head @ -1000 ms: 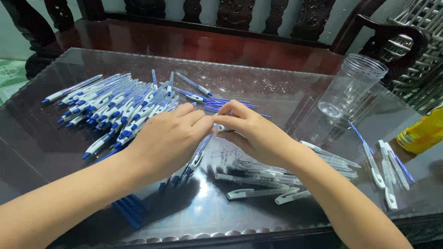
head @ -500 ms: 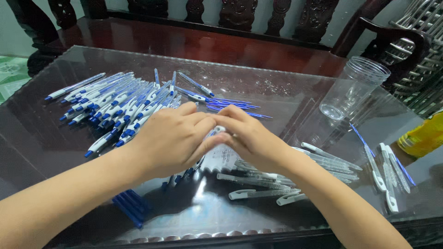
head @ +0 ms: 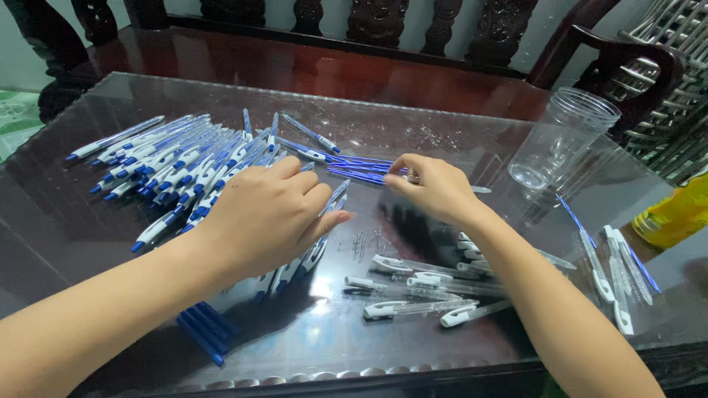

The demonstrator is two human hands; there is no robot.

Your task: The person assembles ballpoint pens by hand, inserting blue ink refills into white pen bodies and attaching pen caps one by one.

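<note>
Dark wooden chairs stand behind a glass-topped table (head: 472, 147) in the head view. On its left lies a heap of assembled blue-and-white pens (head: 177, 166). The left hand (head: 269, 217) rests knuckles-up over a few pens, fingers curled; what it grips is hidden. The right hand (head: 435, 188) pinches at thin blue refills (head: 361, 171). Clear pen barrels (head: 420, 291) lie near the front edge, a clear plastic jar (head: 564, 140) at the right.

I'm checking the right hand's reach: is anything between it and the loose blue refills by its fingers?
Nothing visible does. The right hand has its fingertips at the blue refills on the glass table; the clear jar stands off to its side.
</note>
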